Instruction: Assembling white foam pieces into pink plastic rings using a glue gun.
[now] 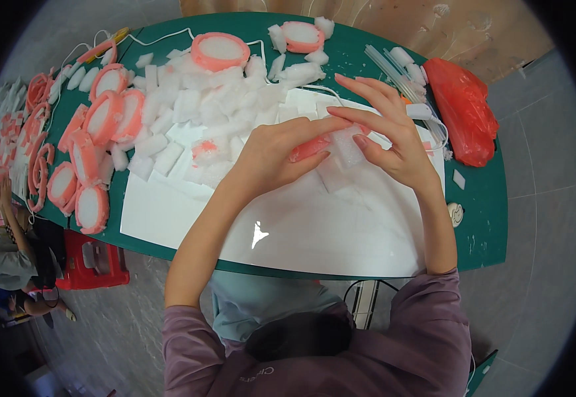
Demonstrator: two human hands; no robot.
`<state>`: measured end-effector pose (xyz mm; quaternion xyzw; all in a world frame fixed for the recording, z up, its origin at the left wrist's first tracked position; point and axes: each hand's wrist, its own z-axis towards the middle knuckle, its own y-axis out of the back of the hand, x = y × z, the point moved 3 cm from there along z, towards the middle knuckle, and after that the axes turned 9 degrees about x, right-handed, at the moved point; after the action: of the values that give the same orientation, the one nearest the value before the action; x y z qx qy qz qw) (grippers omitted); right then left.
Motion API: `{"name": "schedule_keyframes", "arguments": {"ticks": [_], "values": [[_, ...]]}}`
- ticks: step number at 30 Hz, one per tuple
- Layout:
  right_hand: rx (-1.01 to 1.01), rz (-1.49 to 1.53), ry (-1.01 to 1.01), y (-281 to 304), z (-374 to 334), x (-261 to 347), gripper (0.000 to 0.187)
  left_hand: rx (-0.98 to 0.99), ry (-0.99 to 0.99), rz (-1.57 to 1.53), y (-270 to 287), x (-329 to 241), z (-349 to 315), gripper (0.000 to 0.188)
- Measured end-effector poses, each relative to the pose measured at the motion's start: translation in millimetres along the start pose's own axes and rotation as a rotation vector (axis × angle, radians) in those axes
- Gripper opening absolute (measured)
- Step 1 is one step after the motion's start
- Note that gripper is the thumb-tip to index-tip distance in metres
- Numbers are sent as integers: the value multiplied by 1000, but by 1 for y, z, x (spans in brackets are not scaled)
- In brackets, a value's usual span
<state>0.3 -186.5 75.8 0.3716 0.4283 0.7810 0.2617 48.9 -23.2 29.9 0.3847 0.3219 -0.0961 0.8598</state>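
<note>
Over the white sheet (288,231), my left hand (278,149) is closed round a pink foam piece (310,149), thumb below and fingers above. A translucent white foam block (347,151) sits against its right end. My right hand (394,135) pinches this white block between thumb and forefinger, while its other fingers stretch up and apart. The fingertips of both hands nearly meet above the two pieces. Part of the pink piece is hidden by my left fingers. Just beyond my left hand lies a heap of white foam pieces (188,106).
Round pink-rimmed white foam pieces (102,119) crowd the table's left side, with another (220,50) at the back. A red plastic bag (460,109), clear sticks (394,73) and a white cable (441,132) are on the right. Another person (10,258) works at far left near a red stool (92,264).
</note>
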Motion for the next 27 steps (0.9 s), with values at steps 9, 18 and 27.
{"name": "schedule_keyframes", "arguments": {"ticks": [9, 18, 27], "values": [[38, 97, -25, 3, 4, 2, 32, -5, 14, 33, 2, -4, -1, 43], [-70, 60, 7, 26, -3, 19, 18, 40, 15, 102, 1, -9, -2, 44], [-9, 116, -10, 21, -2, 19, 15, 54, 18, 112, 0, -8, -2, 43]]}}
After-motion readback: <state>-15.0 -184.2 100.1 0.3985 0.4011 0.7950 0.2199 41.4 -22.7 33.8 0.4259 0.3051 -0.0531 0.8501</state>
